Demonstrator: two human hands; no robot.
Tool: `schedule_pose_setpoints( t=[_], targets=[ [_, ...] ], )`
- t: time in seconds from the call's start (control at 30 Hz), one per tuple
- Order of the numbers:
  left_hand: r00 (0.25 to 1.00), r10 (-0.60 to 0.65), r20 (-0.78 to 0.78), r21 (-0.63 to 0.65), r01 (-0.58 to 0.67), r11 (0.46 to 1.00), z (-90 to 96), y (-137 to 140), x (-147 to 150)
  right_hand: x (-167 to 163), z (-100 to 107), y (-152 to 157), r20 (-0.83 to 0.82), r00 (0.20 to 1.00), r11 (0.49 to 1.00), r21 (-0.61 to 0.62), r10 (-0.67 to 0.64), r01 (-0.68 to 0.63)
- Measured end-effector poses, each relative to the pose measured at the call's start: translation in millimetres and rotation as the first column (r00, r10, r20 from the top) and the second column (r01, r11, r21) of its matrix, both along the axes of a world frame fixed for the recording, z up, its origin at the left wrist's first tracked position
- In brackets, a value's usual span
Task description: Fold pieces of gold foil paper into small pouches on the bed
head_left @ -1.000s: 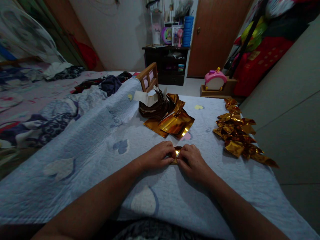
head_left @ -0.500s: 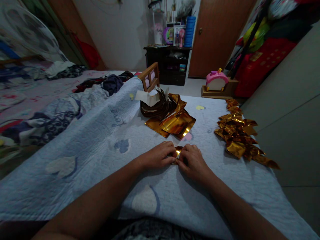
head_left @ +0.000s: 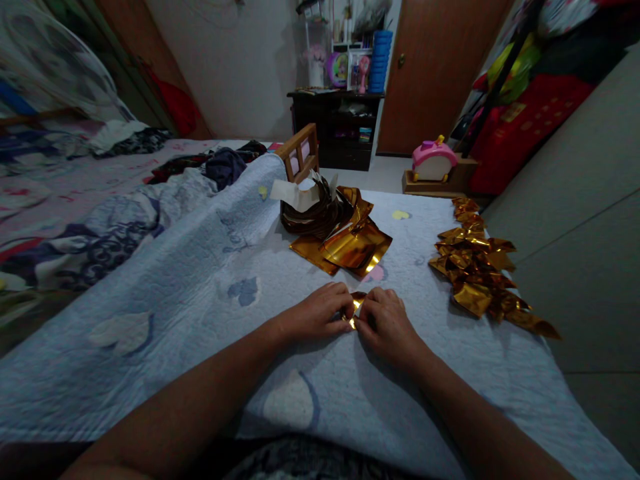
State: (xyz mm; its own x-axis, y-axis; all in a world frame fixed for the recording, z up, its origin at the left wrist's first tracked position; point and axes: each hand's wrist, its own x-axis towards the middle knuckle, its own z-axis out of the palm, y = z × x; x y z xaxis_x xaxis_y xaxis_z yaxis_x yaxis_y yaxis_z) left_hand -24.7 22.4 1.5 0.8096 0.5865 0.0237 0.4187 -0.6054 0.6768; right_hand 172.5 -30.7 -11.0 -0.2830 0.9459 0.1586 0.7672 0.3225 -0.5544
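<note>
One small piece of gold foil paper (head_left: 357, 304) sits directly between the two hands, low on the pale blue quilt (head_left: 200, 360), its sides covered by fingers. Left hand (head_left: 320, 311) and right hand (head_left: 384, 321) pinch it from opposite sides, fingertips drawn in close and almost meeting, so neither hand is clearly nearer. What shows of the foil is a narrow bright strip running away from the wearer; with so much covered, I cannot tell the true long axis. Straight ahead of the hands, well apart from them, lie loose gold foil sheets (head_left: 357, 248) against a dark-edged stack of paper (head_left: 307, 219). Farther out to the right, nearer the right hand, folded gold foil pieces (head_left: 473, 298) form a long heap beside the quilt's edge
</note>
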Motion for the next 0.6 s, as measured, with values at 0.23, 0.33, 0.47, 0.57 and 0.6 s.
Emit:
schedule_pose_setpoints(
  t=[0.23,0.33,0.47,0.57,0.6],
  targets=[
    [1.0,-0.026,0.006,-0.049,0.027,0.998,1.5,4.1,-1.7,-0.4,-0.7,0.7,0.015,1.0,1.0,-0.01,-0.003,0.003],
    [0.999,-0.036,0.012,-0.049,0.036,0.998,0.7,5.5,-2.1,-0.7,-1.3,0.7,0.011,1.0,1.0,0.002,-0.007,0.007],
    [1.0,-0.023,0.003,-0.044,0.023,0.999,0.9,3.7,-1.1,-0.7,-0.8,1.0,0.007,1.0,1.0,-0.005,-0.001,0.001],
    [1.0,-0.006,-0.011,-0.037,0.006,0.999,1.9,1.7,-0.1,-0.3,-0.7,1.4,0.014,1.0,1.0,-0.008,-0.003,0.003],
    [1.0,-0.004,-0.016,-0.037,0.003,0.999,2.3,1.3,0.2,-0.2,-0.8,1.6,0.016,1.0,1.0,-0.01,-0.003,0.003]
  ],
)
